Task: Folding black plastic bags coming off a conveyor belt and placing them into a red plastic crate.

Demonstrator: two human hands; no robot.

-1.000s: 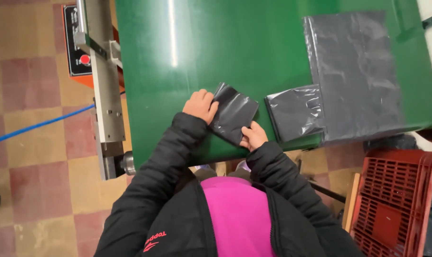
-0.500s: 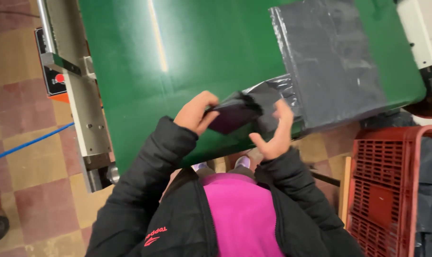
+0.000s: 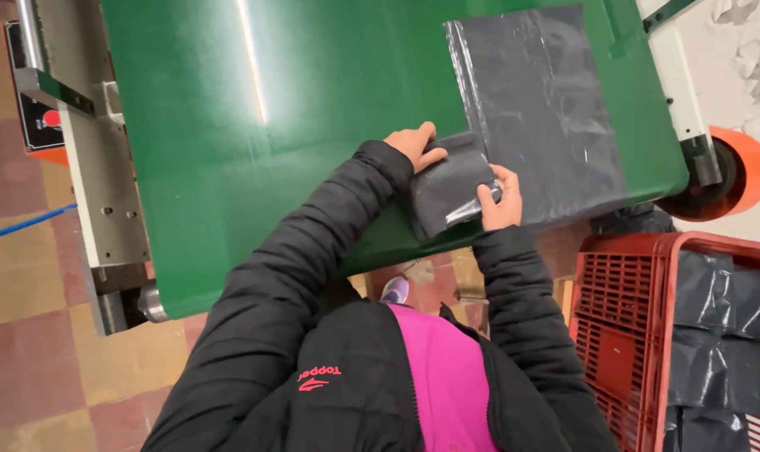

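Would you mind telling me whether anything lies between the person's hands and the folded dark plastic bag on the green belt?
Nothing visible: the left hand and right hand both rest directly on the folded bag, at the near edge of the green belt.

The person wears a black puffer jacket [image 3: 313,335], quilted in broad horizontal ribs down both sleeves, hanging open at the front over a bright pink top [image 3: 447,377]. A small red emblem is stitched on the jacket at the lower middle of the frame. Both hands are bare, without gloves. A pale shoe [image 3: 395,290] shows below the jacket.
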